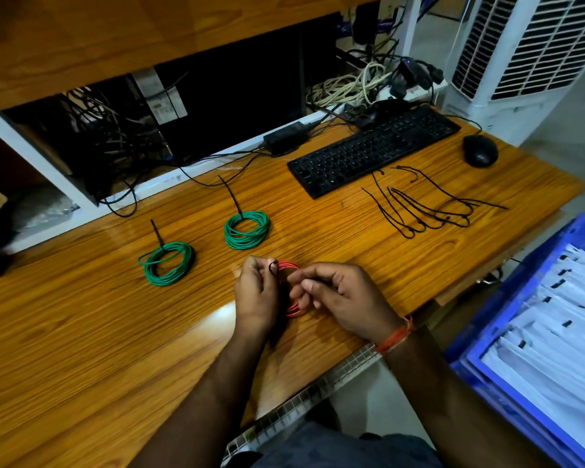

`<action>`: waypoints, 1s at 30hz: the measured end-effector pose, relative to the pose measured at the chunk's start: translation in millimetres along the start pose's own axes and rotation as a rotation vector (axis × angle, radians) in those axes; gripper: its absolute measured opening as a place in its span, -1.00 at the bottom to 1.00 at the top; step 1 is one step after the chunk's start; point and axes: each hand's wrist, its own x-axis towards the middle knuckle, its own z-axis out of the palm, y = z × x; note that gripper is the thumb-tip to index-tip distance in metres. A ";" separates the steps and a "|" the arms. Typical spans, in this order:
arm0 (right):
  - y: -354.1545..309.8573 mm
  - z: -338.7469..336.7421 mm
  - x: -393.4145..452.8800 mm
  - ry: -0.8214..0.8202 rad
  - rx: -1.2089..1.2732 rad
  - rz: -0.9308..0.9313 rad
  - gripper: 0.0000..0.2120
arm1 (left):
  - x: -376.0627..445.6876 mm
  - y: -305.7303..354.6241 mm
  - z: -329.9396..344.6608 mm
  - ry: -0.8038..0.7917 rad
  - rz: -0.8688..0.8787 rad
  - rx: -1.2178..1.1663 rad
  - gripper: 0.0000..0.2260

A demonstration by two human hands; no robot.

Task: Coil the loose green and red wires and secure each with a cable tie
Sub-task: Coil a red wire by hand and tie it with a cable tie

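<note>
Two green wire coils lie on the wooden desk, one at the left (pixel 167 263) and one further back (pixel 247 229); a black cable tie stands up from each. A red wire coil (pixel 293 310) is held between my hands near the desk's front edge, mostly hidden by them. My left hand (pixel 255 295) pinches the coil's top together with the head of a black cable tie (pixel 272 266). My right hand (pixel 340 297) has its fingers curled round the coil's right side and pinches something thin and dark, apparently the tie's tail.
Several loose black cable ties (pixel 429 211) lie on the desk to the right. A black keyboard (pixel 372 152) and mouse (pixel 480 151) sit behind them. A blue crate (pixel 487 336) with white sheets stands at the right. Tangled cables fill the shelf behind.
</note>
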 end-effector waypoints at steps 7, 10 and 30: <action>9.1 3.2 0.9 0.024 -0.096 0.106 -0.84 | 2.2 -4.2 -1.5 -0.002 -0.022 -0.108 -0.70; 10.7 9.1 6.0 0.099 -0.353 -0.028 -0.81 | 3.3 -8.1 -1.7 -0.025 -0.060 -0.209 -0.68; 44.9 39.1 13.4 0.339 -0.837 -0.394 -0.94 | 11.6 14.5 -0.8 -0.168 -0.222 -0.462 -0.72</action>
